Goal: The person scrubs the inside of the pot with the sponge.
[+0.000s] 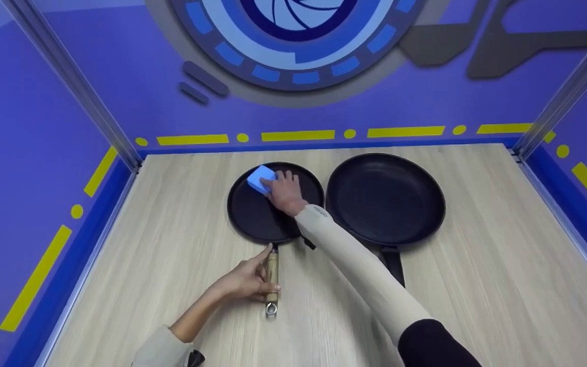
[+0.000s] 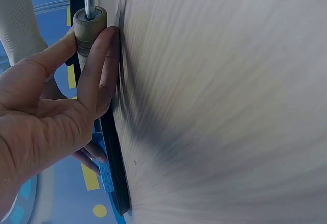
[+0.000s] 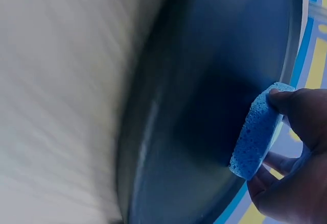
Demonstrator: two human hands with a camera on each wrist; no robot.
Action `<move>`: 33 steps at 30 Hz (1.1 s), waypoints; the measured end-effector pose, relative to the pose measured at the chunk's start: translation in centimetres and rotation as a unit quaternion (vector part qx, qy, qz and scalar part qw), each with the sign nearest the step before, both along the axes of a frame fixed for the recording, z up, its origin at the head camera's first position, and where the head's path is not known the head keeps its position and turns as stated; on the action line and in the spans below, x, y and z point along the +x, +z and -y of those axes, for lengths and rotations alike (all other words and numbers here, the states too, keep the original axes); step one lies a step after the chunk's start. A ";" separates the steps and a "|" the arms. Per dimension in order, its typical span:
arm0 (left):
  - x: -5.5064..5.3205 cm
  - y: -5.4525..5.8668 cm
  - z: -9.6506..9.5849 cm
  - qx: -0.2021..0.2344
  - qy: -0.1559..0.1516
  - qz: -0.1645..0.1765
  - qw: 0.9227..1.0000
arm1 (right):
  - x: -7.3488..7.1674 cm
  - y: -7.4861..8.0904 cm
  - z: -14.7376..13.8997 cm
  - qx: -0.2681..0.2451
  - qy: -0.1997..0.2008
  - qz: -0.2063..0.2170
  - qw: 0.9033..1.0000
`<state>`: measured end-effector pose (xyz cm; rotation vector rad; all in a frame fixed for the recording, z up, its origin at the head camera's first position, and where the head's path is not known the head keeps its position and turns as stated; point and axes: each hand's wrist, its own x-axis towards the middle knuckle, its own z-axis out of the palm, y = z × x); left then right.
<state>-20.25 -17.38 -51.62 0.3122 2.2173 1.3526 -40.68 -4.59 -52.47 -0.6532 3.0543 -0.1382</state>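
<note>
A flat black pan (image 1: 252,214) with a wooden handle (image 1: 272,267) lies on the table, handle toward me. My left hand (image 1: 245,280) grips that handle, thumb and fingers on either side of it near the metal hanging ring (image 2: 89,3). Over the far left part of the pan, my right hand (image 1: 286,192) holds a blue sponge (image 1: 261,179) against the cooking surface. In the right wrist view the porous sponge (image 3: 258,132) is pinched between thumb and fingers, its lower face at the pan (image 3: 204,106).
A larger, deeper black frying pan (image 1: 385,199) sits close beside the first on the right, its dark handle (image 1: 394,265) partly behind my right forearm. Blue panels with yellow markings (image 1: 297,135) wall the wooden table (image 1: 502,285) at the back and both sides.
</note>
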 end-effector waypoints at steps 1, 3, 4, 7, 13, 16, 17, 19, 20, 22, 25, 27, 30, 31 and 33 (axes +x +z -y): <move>0.1 0.0 0.0 0.005 0.001 0.003 1.000 | 0.2 0.0 0.2 0.001 0.009 0.001 1.000; 0.1 0.1 0.0 0.013 0.005 0.006 1.000 | 0.7 0.0 0.5 0.001 0.028 0.006 1.000; 0.2 0.1 0.1 0.016 0.008 0.008 1.000 | 1.0 0.0 0.6 0.003 0.038 0.008 0.999; 0.2 0.2 0.2 0.019 0.014 0.014 1.000 | 1.8 0.1 1.1 0.001 0.065 0.018 0.998; -0.1 0.2 0.5 0.014 0.020 0.034 0.999 | 3.4 0.6 1.5 0.000 0.128 0.036 0.991; -0.4 0.2 0.6 -0.002 0.010 0.013 1.000 | 4.1 0.9 1.6 0.007 0.148 0.035 0.988; -0.5 0.1 0.7 -0.009 0.005 0.004 1.000 | 4.2 1.1 1.6 0.010 0.151 0.033 0.988; -0.7 0.1 0.7 -0.018 -0.001 -0.013 1.000 | 4.5 1.3 1.4 0.017 0.153 0.028 0.988; -0.7 0.1 0.7 -0.018 -0.003 -0.016 1.000 | 4.6 1.4 1.3 0.018 0.155 0.027 0.987; -0.7 0.1 0.6 -0.017 -0.002 -0.013 1.000 | 4.8 1.6 1.0 0.018 0.162 0.026 0.986; -0.4 0.1 0.5 -0.006 0.009 0.005 1.000 | 5.1 1.7 0.5 0.014 0.183 0.027 0.983; -0.3 0.1 0.4 -0.001 0.012 0.010 1.000 | 5.3 1.8 0.0 0.015 0.200 0.026 0.979; -0.1 0.1 0.2 0.006 0.013 0.015 1.000 | 5.2 2.0 -0.7 0.015 0.221 0.035 0.975; 0.0 0.1 0.1 0.006 0.012 0.014 1.000 | 5.1 2.0 -0.8 0.016 0.226 0.037 0.973; 0.1 0.0 -0.2 0.009 0.012 0.013 1.000 | 4.7 1.8 -1.1 0.016 0.233 0.036 0.972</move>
